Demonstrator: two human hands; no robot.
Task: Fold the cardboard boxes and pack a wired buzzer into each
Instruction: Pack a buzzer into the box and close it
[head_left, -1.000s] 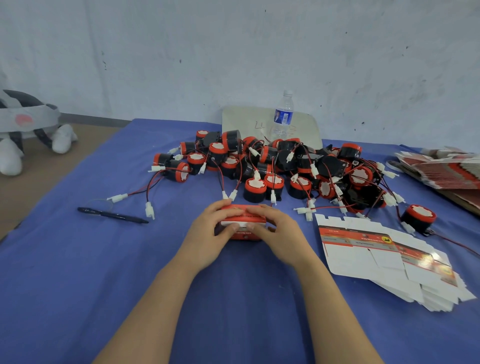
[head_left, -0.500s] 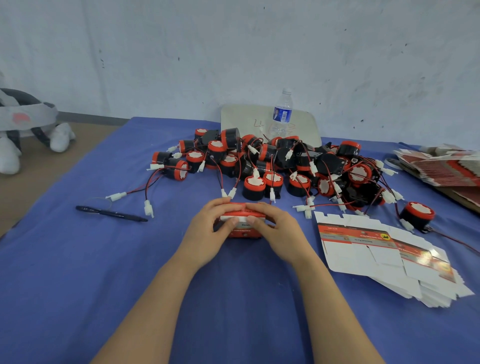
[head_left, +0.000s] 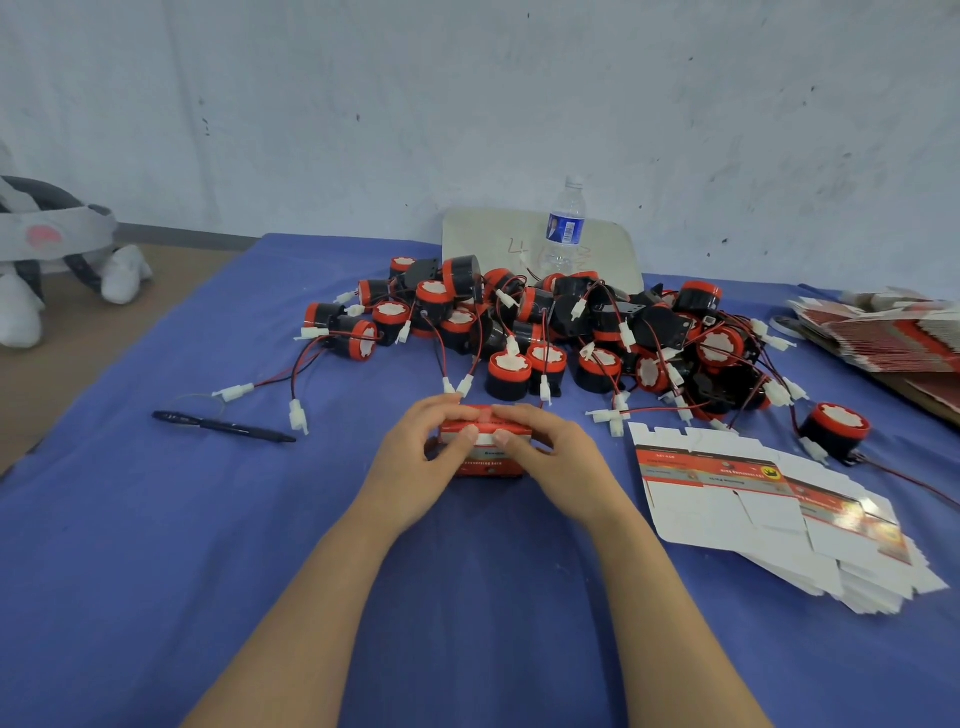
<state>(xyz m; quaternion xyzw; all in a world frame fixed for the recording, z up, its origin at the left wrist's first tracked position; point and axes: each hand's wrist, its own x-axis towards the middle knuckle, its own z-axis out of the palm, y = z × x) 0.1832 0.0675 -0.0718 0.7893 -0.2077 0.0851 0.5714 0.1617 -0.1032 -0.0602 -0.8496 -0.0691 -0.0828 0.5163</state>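
Cardboard box (head_left: 485, 464) gripped by both hands

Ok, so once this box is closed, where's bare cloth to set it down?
Widest bare blue cloth lies left of the left hand, on your side of the pen. A smaller patch sits bottom right, nearer you than the flat box blanks. Crowded: the buzzer pile just behind the box, and the blanks on the right.

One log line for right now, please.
phase: folding box | left hand: grips box | right hand: grips box | contents: hidden | buzzers: piled behind | flat boxes: stacked at right
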